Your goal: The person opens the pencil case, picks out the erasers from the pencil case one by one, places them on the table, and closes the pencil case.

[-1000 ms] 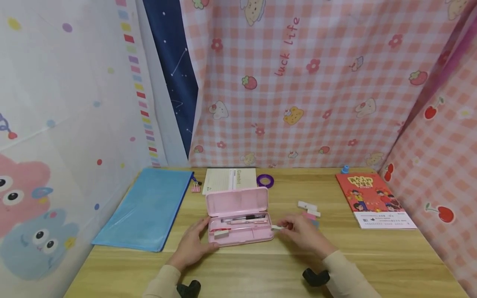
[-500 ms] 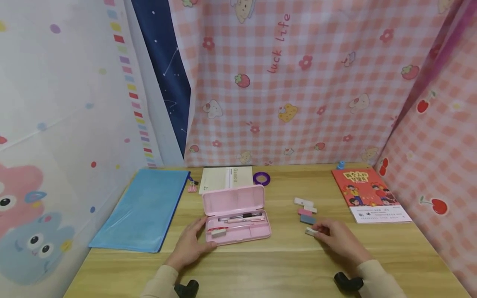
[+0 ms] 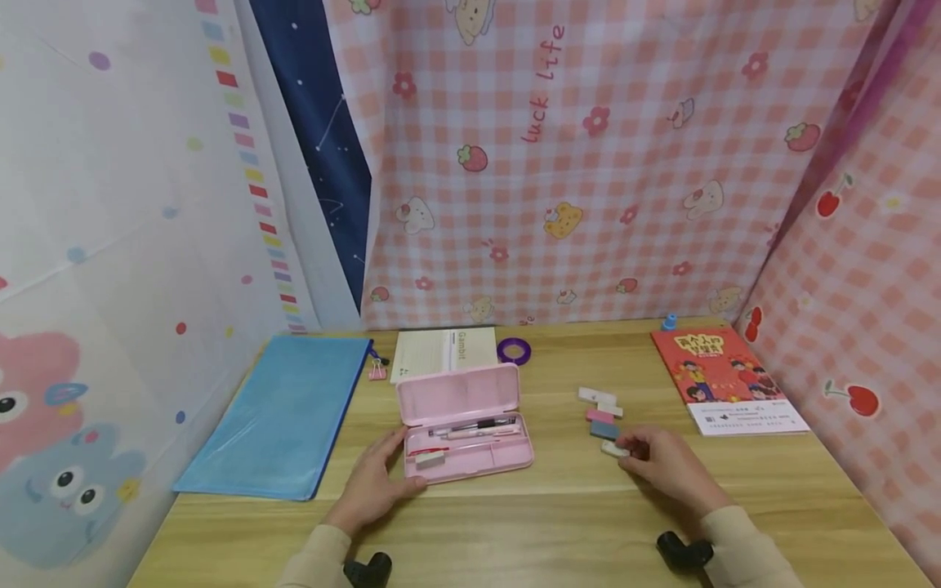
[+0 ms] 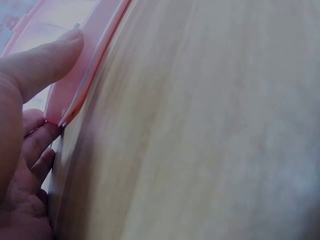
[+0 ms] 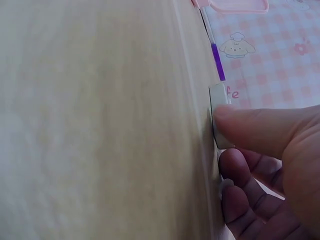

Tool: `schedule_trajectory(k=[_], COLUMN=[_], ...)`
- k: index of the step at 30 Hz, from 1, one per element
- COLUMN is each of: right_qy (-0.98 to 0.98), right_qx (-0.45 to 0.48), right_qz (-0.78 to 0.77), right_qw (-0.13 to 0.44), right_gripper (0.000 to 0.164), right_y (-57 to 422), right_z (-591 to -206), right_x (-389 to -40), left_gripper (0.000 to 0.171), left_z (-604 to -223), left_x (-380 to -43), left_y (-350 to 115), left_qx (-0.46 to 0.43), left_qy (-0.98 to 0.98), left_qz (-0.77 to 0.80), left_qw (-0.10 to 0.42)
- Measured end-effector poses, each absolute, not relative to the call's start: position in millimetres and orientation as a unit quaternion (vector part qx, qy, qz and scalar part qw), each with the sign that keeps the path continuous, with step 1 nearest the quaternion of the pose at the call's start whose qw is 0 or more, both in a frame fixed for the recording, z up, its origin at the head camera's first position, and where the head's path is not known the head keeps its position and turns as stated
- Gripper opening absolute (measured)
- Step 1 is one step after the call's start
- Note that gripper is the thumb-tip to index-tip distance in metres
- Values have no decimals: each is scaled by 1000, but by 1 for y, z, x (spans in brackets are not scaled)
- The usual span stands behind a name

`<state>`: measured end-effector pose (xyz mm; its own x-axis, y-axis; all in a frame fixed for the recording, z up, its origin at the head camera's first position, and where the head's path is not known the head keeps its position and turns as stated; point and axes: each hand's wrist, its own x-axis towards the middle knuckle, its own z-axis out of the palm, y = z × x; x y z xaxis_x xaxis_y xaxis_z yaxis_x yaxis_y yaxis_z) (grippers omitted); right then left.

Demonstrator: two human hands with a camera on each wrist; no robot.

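Note:
An open pink pencil case (image 3: 470, 465) lies on the table with its lid tilted back, holding several pens and a whitish eraser (image 3: 430, 461). My left hand (image 3: 375, 482) grips its front left corner, thumb along the front side and fingers at the left end, as the left wrist view (image 4: 30, 125) also shows. Out to the right, my right hand (image 3: 662, 465) pinches a white eraser (image 3: 613, 449) down at the tabletop. Its thumb lies on the eraser's side in the right wrist view (image 5: 220, 135). Just beyond are a blue eraser (image 3: 604, 429) and a pink one (image 3: 601, 416).
Two more white erasers (image 3: 596, 396) lie behind the pink one. At the back are a notebook (image 3: 434, 347), a purple tape roll (image 3: 514, 351) and a pink binder clip (image 3: 378, 372). A blue folder (image 3: 275, 416) lies left, a red book (image 3: 713, 371) right.
My right hand has carried the white eraser from the case's right end rightward to the near end of the eraser group, then turned it slightly. My left hand has stayed at the case.

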<state>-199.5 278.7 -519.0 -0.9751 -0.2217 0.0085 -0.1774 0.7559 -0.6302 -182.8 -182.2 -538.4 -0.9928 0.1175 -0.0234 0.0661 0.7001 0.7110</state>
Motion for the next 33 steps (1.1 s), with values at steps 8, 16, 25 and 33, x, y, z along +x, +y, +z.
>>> schedule_trajectory(k=[8, 16, 25, 33], right_qy=[942, 942, 942, 941], right_qx=[-111, -115, -105, -111], right_qz=[-317, -316, -320, -321], right_qw=[17, 3, 2, -3], right_gripper=[11, 11, 10, 11], right_y=[277, 276, 275, 275], right_z=[-521, -520, -518, -519], right_x=[-202, -204, -205, -205], left_gripper=[95, 95, 94, 94], left_z=[-536, -536, -537, -535], left_x=[-183, -182, -182, -181], left_y=[-182, -181, -181, -180], left_qx=[48, 47, 46, 41], left_qy=[922, 921, 920, 922], left_qz=[382, 384, 387, 384], left_qw=[33, 32, 33, 36])
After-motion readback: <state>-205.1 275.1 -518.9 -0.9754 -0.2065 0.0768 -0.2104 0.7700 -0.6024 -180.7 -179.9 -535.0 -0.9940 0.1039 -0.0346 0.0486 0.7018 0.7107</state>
